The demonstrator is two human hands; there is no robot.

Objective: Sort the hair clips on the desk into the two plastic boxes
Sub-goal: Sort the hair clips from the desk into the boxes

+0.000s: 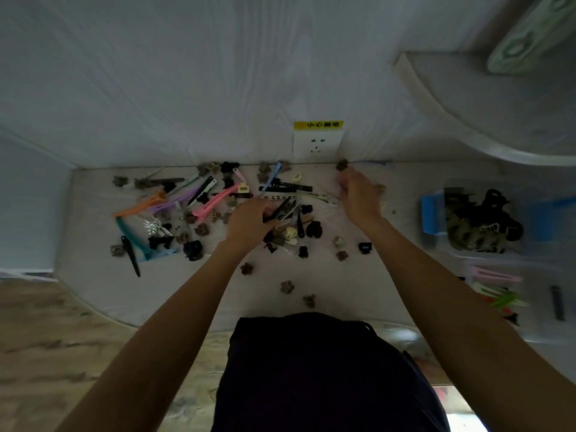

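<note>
Many hair clips lie scattered on the white desk: long flat ones such as a pink clip and an orange clip, and small claw clips such as a brown one. My left hand rests on the pile at the middle, fingers curled around several dark long clips. My right hand is further back and right, fingers bent down on the desk near a small brown claw clip; what it holds is hidden. At the right stand a plastic box of claw clips and a nearer box of long clips.
A wall socket with a yellow label sits on the wall just behind the desk. A white shelf juts out at the upper right. The desk's curved front edge runs in front of my dark trousers, with wood-pattern floor at the left.
</note>
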